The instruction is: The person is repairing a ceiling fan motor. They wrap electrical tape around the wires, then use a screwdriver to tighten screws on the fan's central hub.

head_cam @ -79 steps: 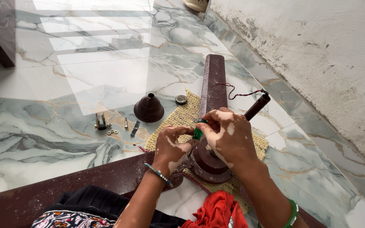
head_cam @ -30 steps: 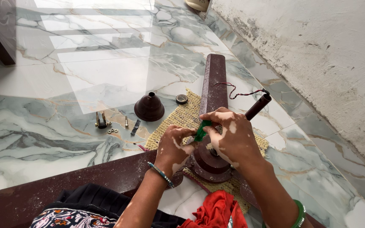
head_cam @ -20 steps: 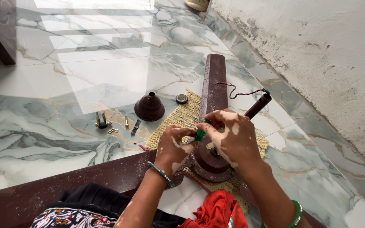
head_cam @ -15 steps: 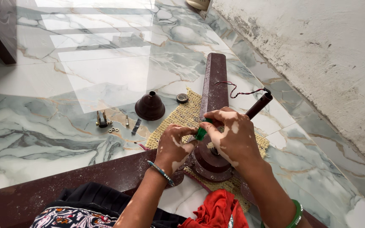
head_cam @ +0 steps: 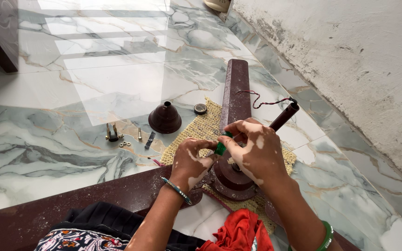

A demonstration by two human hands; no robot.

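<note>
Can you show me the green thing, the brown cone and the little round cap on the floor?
Green thing (head_cam: 220,148), head view, its middle.
Brown cone (head_cam: 164,118), head view, its side.
Round cap (head_cam: 200,108), head view, its top.

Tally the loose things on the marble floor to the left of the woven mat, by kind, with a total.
Dark brown bell-shaped cover: 1
Small round cap: 1
Brass-coloured clamp piece: 1
Upright bolt: 1
Small dark flat strip: 1
Washers: a small cluster, too small to count; taken as 1 group
Total: 6 entries
</note>
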